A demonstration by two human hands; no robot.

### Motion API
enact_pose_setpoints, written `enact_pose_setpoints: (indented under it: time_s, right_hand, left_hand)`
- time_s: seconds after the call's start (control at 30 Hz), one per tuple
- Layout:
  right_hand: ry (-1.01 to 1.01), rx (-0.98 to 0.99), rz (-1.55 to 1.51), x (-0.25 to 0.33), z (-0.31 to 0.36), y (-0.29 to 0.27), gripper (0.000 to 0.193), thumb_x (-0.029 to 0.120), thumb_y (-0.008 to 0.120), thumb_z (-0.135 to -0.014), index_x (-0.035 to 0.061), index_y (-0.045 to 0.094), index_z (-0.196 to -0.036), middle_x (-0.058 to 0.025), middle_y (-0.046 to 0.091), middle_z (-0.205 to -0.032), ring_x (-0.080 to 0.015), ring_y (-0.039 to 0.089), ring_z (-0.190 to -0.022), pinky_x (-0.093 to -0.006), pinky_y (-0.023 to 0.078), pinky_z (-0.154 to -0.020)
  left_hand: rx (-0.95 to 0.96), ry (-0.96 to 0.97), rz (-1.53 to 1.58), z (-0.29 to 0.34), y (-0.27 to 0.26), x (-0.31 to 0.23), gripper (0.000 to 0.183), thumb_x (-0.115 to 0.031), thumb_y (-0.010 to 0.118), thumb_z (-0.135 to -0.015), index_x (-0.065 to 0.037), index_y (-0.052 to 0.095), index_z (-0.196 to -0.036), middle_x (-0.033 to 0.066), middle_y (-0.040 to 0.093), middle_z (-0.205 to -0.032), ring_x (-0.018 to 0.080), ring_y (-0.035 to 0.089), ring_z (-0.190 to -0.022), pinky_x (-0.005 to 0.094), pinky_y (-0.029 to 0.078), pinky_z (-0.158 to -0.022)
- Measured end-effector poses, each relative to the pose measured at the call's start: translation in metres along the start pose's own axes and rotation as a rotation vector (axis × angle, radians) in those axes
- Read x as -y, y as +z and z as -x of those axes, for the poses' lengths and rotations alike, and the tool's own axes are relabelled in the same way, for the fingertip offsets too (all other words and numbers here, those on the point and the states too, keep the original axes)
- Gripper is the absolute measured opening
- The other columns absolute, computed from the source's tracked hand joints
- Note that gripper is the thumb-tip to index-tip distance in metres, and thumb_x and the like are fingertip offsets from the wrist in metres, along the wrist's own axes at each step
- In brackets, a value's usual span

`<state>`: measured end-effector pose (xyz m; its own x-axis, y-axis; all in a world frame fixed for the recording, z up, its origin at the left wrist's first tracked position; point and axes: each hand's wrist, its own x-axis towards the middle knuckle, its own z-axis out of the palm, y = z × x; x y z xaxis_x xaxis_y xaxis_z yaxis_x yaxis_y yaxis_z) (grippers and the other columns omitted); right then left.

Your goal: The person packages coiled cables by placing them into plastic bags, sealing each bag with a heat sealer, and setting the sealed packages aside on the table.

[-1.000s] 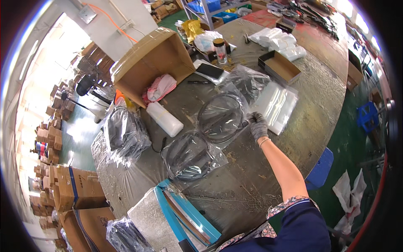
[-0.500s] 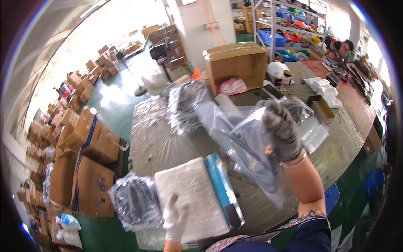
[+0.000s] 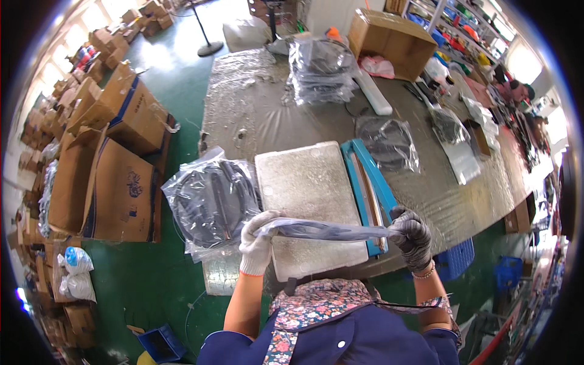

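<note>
A clear plastic bag (image 3: 331, 230) is stretched in a narrow, gathered band between my hands. My left hand (image 3: 257, 238), in a white knit glove, is closed on one end. At the other end, my right hand (image 3: 411, 236) grips it in a dark grey glove. Whether anything is inside the bag cannot be made out. Below the bag lies a pale, flat foam-like block (image 3: 307, 176). Along the block's right side runs a long teal bag sealer (image 3: 372, 182) with a metal bar. Left of the block, a clear bag holds a coiled black part (image 3: 210, 198).
Another bagged black coil (image 3: 386, 143) lies right of the sealer on the film-covered table (image 3: 243, 121). Farther back are a stack of bagged parts (image 3: 319, 67), a white roll (image 3: 372, 91) and an open carton (image 3: 392, 45). Large cartons (image 3: 118, 188) stand on the floor at left.
My right hand has brought the bag from the table's right side down toward me. My left hand, open before, has closed on its other end, and the bag is now pulled taut. The view has shifted.
</note>
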<state>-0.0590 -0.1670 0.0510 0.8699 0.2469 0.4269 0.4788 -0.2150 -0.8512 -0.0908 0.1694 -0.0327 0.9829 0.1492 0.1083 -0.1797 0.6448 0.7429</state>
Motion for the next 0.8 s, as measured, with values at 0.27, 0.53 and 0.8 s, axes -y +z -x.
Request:
enact_pose_setpoints:
  time_s: [0.27, 0.53, 0.8]
  right_hand:
    - [-0.276, -0.118, 0.413, 0.061, 0.039, -0.003, 0.03, 0.027, 0.083, -0.074, 0.0177, 0.059, -0.089, 0.0015, 0.058, -0.077, -0.018, 0.059, -0.068, -0.0424, 0.054, -0.078]
    - [0.868, -0.125, 0.139, -0.071, 0.119, 0.035, 0.017, 0.018, 0.073, -0.086, 0.0034, 0.066, -0.08, -0.0088, 0.063, -0.07, -0.0198, 0.056, -0.061, -0.0373, 0.046, -0.06]
    - [1.023, 0.401, 0.6, -0.076, 0.093, -0.06, 0.055, 0.024, 0.076, -0.077, 0.009, 0.059, -0.127, -0.0107, 0.067, -0.113, -0.0284, 0.066, -0.104, -0.0393, 0.051, -0.09]
  left_hand:
    - [0.084, 0.379, -0.136, -0.042, 0.082, -0.049, 0.018, -0.015, 0.069, -0.089, 0.002, 0.065, -0.094, 0.0169, 0.067, -0.09, 0.0268, 0.065, -0.085, 0.0371, 0.052, -0.079]
    - [0.46, -0.447, -1.463, -0.169, 0.105, 0.099, 0.031, -0.036, 0.054, -0.093, -0.014, 0.072, -0.105, 0.0106, 0.072, -0.096, 0.0311, 0.067, -0.093, 0.0416, 0.05, -0.086]
    - [0.468, -0.433, -1.756, -0.187, 0.108, 0.192, 0.038, -0.042, 0.049, -0.092, -0.014, 0.073, -0.095, 0.0149, 0.07, -0.1, 0.0347, 0.068, -0.093, 0.0437, 0.054, -0.081]
